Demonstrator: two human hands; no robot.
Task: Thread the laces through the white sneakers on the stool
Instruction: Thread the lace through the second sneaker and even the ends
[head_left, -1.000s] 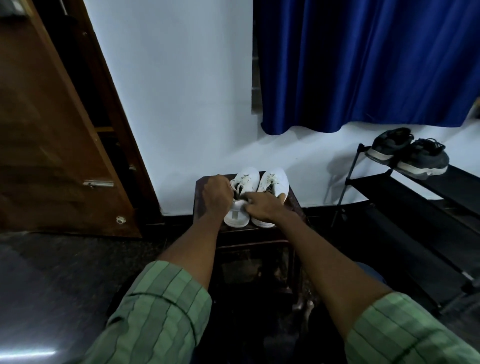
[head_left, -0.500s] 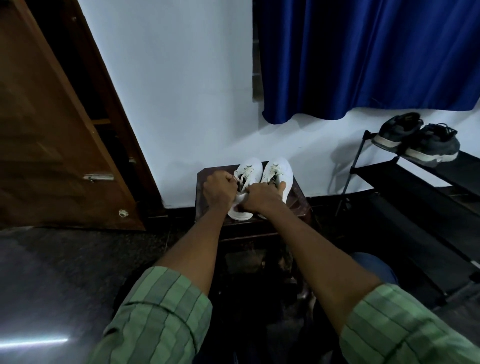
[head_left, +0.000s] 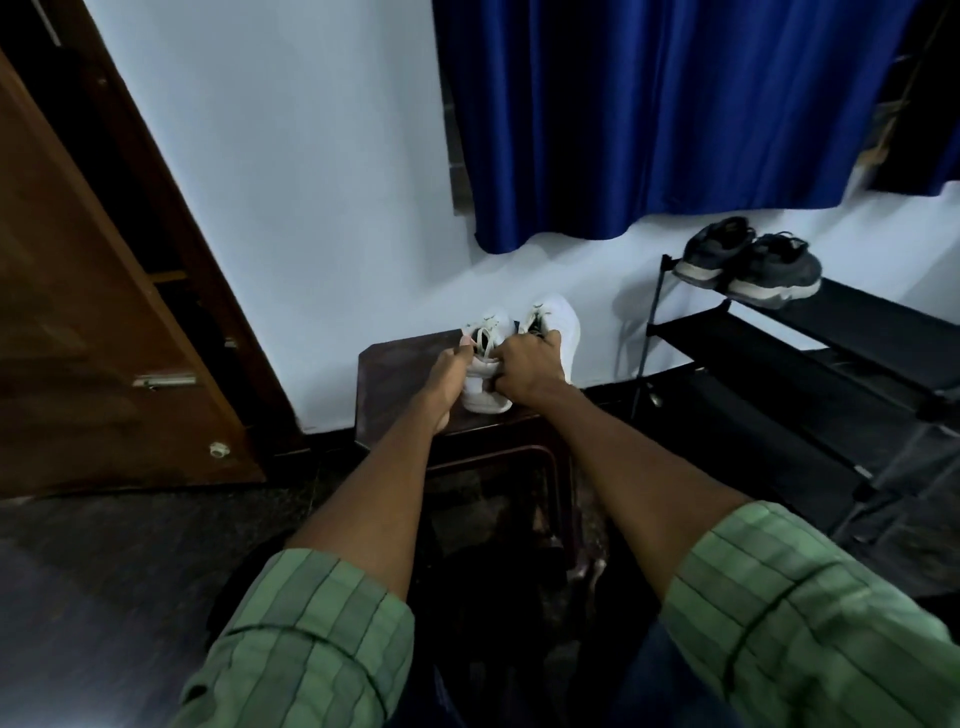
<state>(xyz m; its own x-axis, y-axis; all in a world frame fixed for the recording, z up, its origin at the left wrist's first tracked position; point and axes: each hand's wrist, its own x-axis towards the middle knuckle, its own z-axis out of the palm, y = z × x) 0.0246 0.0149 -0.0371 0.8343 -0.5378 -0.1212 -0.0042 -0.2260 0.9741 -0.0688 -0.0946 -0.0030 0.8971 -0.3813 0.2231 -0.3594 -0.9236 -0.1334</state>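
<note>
Two white sneakers stand side by side on a dark wooden stool (head_left: 395, 364) against the white wall, toes toward the wall. My left hand (head_left: 453, 366) grips the left side of the left sneaker (head_left: 485, 387) at its opening. My right hand (head_left: 527, 364) holds that sneaker's right side, fingers curled over the collar. White laces (head_left: 485, 332) cross the left sneaker's tongue. The right sneaker (head_left: 561, 325) sits just behind my right hand, partly hidden by it.
A black shoe rack (head_left: 810, 364) stands to the right with a pair of dark sneakers (head_left: 748, 265) on its top shelf. A blue curtain (head_left: 649, 114) hangs above. A brown wooden door (head_left: 93, 322) stands to the left. The floor is dark.
Both hands have moved from the heel up to the sides of the left sneaker's opening. The view has shifted closer and slightly left.
</note>
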